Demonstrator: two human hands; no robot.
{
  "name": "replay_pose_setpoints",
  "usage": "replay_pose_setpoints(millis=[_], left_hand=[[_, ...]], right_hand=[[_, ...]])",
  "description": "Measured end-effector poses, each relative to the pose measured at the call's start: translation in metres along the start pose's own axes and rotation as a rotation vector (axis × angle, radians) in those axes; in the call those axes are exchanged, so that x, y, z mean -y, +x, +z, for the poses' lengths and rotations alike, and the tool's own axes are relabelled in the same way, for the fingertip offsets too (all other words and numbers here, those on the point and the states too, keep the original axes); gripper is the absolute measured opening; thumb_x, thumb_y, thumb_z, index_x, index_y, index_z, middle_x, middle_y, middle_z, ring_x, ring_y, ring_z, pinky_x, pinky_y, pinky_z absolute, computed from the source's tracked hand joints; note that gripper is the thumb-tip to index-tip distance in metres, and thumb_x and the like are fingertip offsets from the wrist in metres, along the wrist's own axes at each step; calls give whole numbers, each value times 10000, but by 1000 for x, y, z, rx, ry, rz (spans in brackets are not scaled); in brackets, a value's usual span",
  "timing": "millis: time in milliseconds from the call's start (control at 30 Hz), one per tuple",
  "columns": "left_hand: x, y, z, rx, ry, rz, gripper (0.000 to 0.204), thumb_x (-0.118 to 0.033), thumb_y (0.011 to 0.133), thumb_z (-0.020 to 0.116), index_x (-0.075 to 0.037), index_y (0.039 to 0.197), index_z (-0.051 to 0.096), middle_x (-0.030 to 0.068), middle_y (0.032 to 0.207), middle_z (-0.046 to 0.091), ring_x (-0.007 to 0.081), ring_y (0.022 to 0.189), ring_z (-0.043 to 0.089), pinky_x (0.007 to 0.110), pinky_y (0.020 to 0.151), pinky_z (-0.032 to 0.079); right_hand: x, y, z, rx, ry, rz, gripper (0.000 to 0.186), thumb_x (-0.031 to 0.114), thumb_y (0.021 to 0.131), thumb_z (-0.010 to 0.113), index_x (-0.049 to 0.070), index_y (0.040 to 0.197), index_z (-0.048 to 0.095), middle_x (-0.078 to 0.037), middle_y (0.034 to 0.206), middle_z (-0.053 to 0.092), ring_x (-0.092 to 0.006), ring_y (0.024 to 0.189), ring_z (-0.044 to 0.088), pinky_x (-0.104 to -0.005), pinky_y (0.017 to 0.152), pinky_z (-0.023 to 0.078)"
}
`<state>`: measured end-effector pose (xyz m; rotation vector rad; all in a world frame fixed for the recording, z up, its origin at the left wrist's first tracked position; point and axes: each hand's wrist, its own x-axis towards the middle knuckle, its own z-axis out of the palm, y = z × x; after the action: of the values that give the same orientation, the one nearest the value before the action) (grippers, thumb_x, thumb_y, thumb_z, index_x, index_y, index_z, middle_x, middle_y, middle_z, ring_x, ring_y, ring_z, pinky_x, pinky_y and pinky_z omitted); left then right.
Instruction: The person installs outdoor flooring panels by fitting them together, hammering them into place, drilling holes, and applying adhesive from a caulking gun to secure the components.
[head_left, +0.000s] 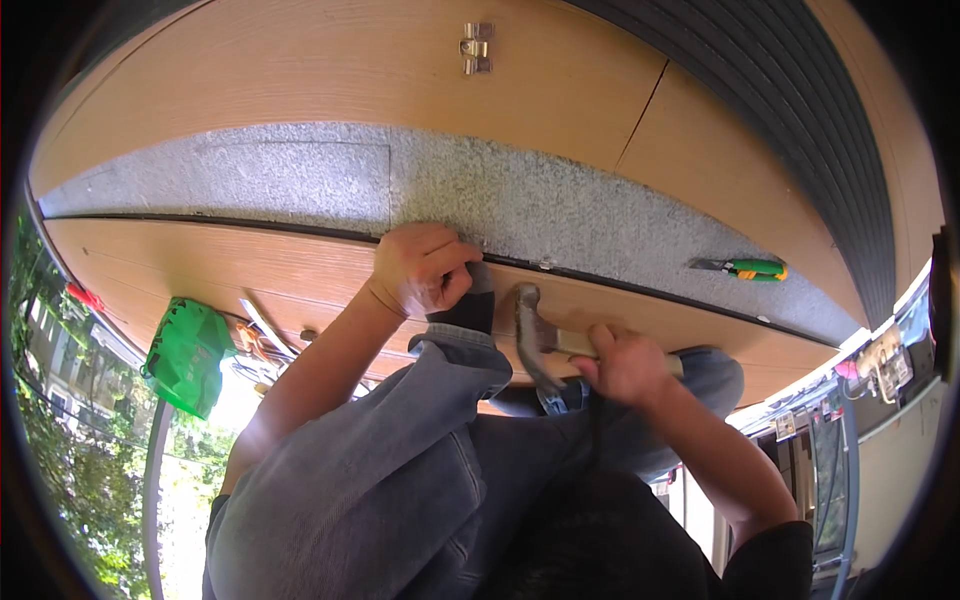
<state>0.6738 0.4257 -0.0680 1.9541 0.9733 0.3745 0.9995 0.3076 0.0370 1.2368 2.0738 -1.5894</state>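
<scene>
The right hand (pixel 632 365), right of centre, has its fingers wrapped around the handle of a hammer (pixel 528 322), so the grip is closed. The hammer lies crosswise in the middle of the frame, its metal head at the left end of the handle, above the near boards (pixel 590 290) and beside the person's leg.

The left hand (pixel 420 268), at centre, has its fingers curled in narrow at the black edge (pixel 320 235) of the near boards, just above a dark sock (pixel 472 308); whether they pinch anything I cannot tell. A small shiny clip (pixel 545 266) sits on that edge, to the right of the left hand.

Above the edge, a grey strip (pixel 480 190) curves across the frame. A green-and-yellow knife (pixel 757 269) lies on it at the right, blade pointing left. Beyond, metal clips (pixel 478 62) rest together on the far boards (pixel 300 85) at top centre. A dark ribbed band (pixel 800 120) fills the upper right; a green bag (pixel 187 350) is at the left.
</scene>
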Motion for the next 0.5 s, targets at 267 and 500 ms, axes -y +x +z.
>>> replay_pose_setpoints(millis=[267,500], left_hand=[[-3,3,-1,1,-15,2,214,-57,622,681,-134,817,725,30,638,524,256,554,586,375,500,479],[-6,3,-1,22,-27,-29,211,-44,630,682,-130,817,722,30,649,537,261,559,582,384,504,479]], right_hand=[[-14,10,12,-23,107,221,458,510,945,728,68,1002,622,-153,841,708,-382,769,727,-488,669,598],[0,-3,1,-76,172,17,483,547,981,673,71,1044,621,-172,795,727,-383,798,739,-474,668,595]])
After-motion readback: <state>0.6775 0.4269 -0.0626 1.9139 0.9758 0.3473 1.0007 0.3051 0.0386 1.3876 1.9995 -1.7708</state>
